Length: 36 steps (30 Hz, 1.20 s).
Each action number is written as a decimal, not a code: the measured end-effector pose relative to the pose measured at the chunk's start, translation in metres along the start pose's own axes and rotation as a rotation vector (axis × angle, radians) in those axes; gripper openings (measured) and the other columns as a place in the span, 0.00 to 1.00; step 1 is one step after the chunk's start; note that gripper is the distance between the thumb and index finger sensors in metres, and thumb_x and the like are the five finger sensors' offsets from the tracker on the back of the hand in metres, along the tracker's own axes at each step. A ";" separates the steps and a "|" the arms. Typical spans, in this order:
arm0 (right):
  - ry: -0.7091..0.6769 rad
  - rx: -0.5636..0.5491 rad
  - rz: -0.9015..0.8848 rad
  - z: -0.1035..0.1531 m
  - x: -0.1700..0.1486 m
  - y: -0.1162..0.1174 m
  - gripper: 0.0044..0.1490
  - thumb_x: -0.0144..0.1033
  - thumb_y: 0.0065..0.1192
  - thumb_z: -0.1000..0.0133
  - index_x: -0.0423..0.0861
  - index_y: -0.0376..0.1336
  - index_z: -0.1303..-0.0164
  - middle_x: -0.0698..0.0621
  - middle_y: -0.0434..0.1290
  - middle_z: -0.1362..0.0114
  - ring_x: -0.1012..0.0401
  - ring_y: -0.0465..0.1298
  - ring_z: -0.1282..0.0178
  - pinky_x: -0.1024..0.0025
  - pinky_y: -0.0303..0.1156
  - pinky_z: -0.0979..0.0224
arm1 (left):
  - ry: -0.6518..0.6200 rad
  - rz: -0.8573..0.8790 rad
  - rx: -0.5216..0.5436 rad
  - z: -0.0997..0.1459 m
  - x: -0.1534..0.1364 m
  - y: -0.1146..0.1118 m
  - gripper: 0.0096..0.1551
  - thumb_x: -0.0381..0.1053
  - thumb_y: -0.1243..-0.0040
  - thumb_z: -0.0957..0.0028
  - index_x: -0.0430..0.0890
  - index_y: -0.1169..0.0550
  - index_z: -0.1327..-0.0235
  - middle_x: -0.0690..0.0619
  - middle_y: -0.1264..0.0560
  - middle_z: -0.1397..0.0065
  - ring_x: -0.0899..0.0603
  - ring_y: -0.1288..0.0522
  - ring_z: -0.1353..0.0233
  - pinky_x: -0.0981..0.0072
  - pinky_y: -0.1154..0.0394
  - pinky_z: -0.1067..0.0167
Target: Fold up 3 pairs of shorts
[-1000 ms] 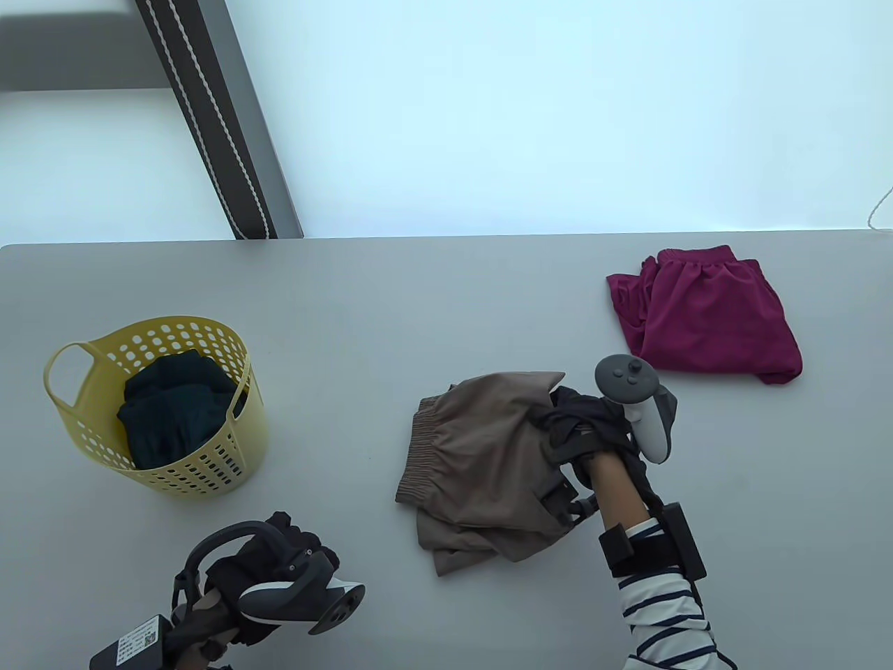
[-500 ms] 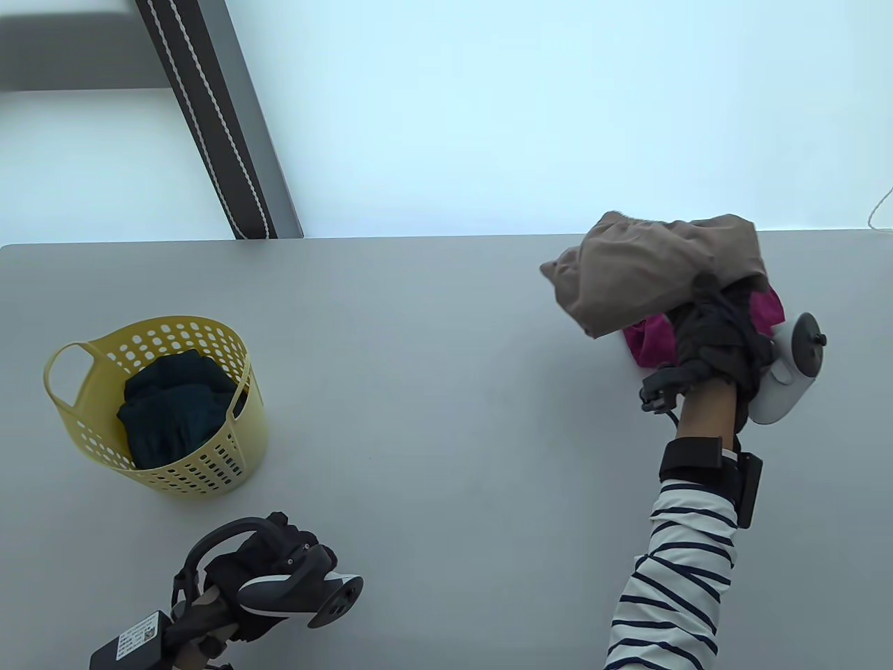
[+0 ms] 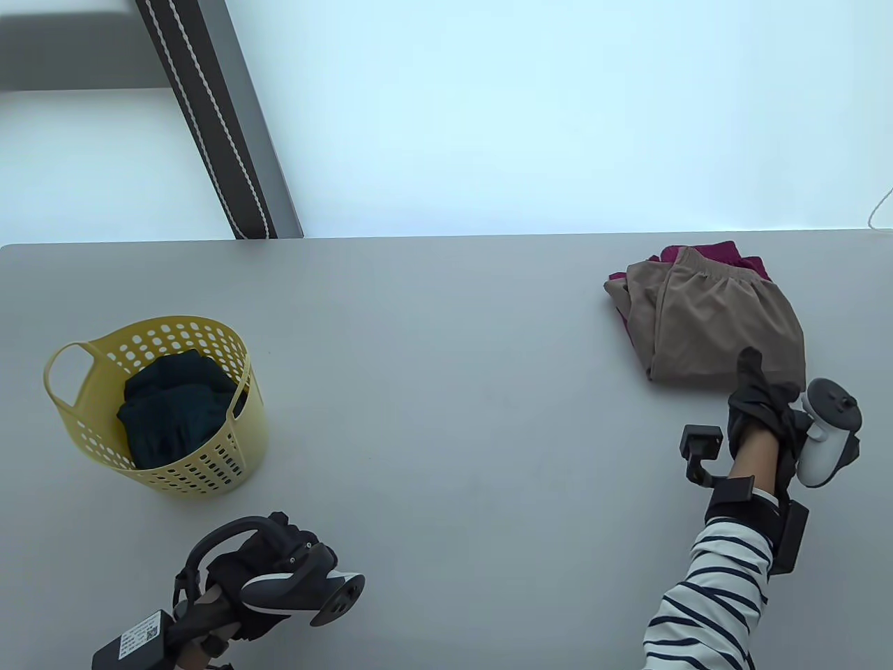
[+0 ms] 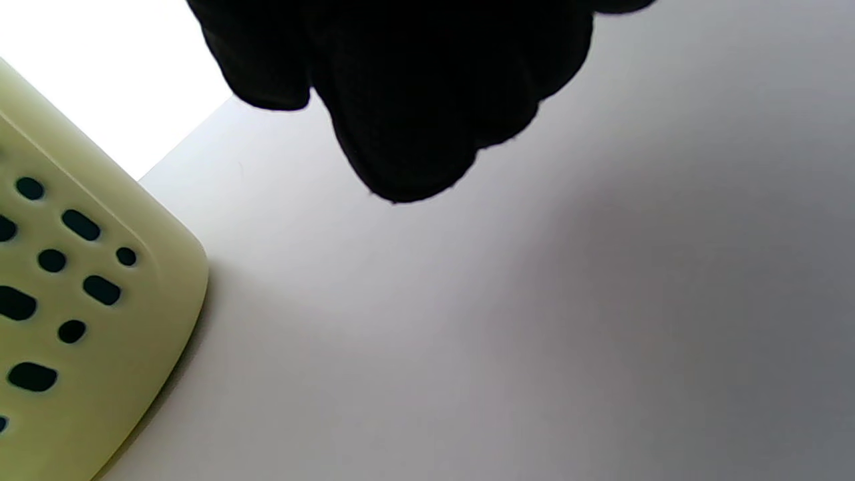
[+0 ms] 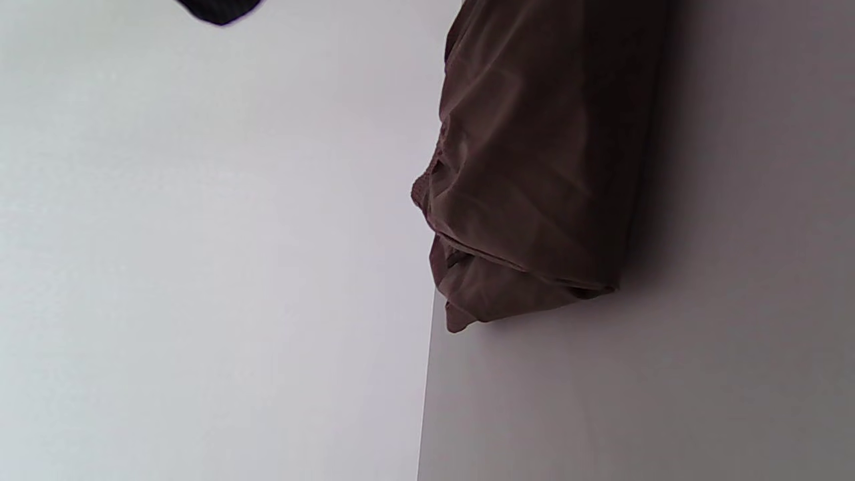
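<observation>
Shorts stacked at far right

Tan shorts [image 3: 725,324] lay folded on magenta shorts [image 3: 718,253] (only edges showing) on the counter [image 3: 446,363]. Right hand [image 3: 760,408] touched their near edge, fingers relaxed. Left hand [image 3: 258,572] rested loosely curled, holding nothing, near the yellow basket [image 3: 234,426] containing dark shorts [image 3: 171,412].

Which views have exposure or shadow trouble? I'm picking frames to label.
Table view: the backdrop beyond the table glows bright but the things read clearly. Left wrist view: the left hand is featureless black, the top-left corner blown white. Right wrist view: the brown shorts look dark, shadowing their right side.
</observation>
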State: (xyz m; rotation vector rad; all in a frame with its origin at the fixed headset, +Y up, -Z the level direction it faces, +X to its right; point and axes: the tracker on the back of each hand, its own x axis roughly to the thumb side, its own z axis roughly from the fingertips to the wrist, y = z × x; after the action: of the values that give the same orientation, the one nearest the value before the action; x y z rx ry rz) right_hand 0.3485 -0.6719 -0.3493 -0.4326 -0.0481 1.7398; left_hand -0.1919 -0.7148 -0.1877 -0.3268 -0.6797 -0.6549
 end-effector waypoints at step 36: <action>-0.720 0.575 1.497 0.184 -0.044 0.194 0.23 0.55 0.52 0.47 0.50 0.73 0.82 0.53 0.81 0.78 0.57 0.83 0.78 0.54 0.78 0.58 | 0.664 0.224 0.466 0.114 -0.174 0.068 0.35 0.68 0.51 0.53 0.57 0.30 0.31 0.51 0.26 0.22 0.42 0.19 0.27 0.39 0.31 0.25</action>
State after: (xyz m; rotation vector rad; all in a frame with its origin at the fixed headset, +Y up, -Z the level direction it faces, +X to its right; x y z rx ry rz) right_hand 0.1160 -0.7186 -0.2187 0.8553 0.3402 3.1252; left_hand -0.3044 -0.5308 -0.2248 0.2444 -0.1384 -0.3389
